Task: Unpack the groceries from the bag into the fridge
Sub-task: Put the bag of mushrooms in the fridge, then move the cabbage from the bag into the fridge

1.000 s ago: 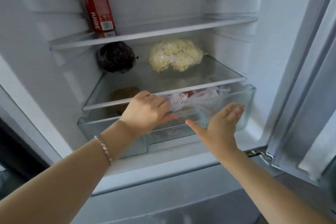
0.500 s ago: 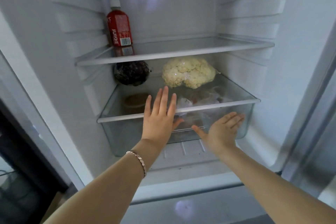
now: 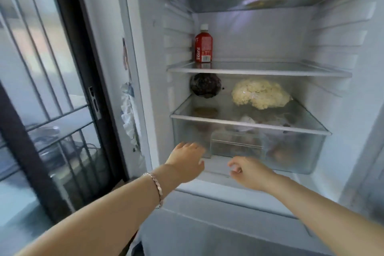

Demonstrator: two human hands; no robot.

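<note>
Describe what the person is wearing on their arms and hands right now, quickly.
Both forearms are bare, no sleeves or gloves in view. The left hand has a thin pinkish metallic link bracelet at the wrist. The right hand wears nothing visible: no watch, bracelet or ring.

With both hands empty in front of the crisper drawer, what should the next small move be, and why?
Probably turn back to the bag for another item: the drawer looks pushed in under its glass shelf, and the left hand and right hand hold nothing.

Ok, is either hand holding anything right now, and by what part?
Nothing is held. The left hand and right hand are both empty, just in front of the closed crisper drawer, touching none of it.
</note>
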